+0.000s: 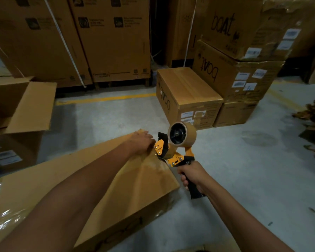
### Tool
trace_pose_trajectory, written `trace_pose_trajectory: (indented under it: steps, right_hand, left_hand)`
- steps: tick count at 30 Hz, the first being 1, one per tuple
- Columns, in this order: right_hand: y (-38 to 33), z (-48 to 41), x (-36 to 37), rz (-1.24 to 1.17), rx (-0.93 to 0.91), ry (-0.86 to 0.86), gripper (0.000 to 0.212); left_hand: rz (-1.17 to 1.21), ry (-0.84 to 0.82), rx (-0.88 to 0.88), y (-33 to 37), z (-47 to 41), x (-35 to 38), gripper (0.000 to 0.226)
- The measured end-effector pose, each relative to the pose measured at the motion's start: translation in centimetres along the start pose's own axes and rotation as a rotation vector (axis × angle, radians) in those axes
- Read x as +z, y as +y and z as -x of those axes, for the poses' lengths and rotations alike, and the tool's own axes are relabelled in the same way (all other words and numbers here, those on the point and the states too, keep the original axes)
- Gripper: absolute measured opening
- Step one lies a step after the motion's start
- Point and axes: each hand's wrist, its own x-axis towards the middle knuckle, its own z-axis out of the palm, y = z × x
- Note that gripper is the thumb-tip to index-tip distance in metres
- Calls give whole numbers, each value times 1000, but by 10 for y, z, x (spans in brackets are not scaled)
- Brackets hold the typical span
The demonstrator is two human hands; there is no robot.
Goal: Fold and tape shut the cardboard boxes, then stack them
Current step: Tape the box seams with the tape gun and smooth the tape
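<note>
At 7 o'clock, closest in — box being taped [149,180]: it lies on the grey floor [244,179] with its flaps folded down and runs away toward 12 o'clock. Glossy tape or film shines at its near-left end.

Right hand [191,176]: at 4 o'clock of the box, fist wrapped round the black handle of the tape dispenser [173,153]. The grip is full, likely so the tool can be dragged firmly.

Dispenser head: its orange and black nose meets the box's far right edge, with the brown tape roll [182,134] riding above. This looks like the start or end of a strip.

Left hand [143,141]: palm down on the box's far corner, just beside the dispenser nose, pressing rather than grasping. It probably steadies the flap so the tape lands flat. Its fingertips are hidden past the edge.

Step judged: sealing is under way and stacking is not yet done for this box.

Open box [22,106]: at 9 o'clock, flaps up, on top of another carton, still to be folded.

Sealed box [187,91]: at 1 o'clock, well apart, taped along its top, a likely base for stacking.

Stack of printed boxes [235,75]: behind it at 2 o'clock, labels facing out.

Tall cartons [107,42]: at 12 o'clock, beyond a yellow floor line [105,98].
</note>
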Motion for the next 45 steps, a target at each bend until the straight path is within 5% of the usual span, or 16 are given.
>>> trace_pose_trajectory:
  steps: [8, 12, 32, 37, 45]
  right_hand:
    - [-1, -2, -4, -8, 39, -27, 21]
    - [-2, -2, -6, 3, 29, -40, 22]
    - [-57, -72, -31, 128, -21, -58, 19]
    - [-57, -83, -35, 118, -6, -84, 17]
    - [-48, -87, -29, 87, -66, -65, 26]
  left_hand:
    - [393, 88, 19, 48, 71, 31, 81]
    - [301, -3, 28, 77, 115, 45, 130]
    - [429, 196, -222, 95, 38, 33, 106]
    - [660, 359, -231, 68, 11, 30, 85]
    - [482, 384, -234, 36, -27, 41, 64]
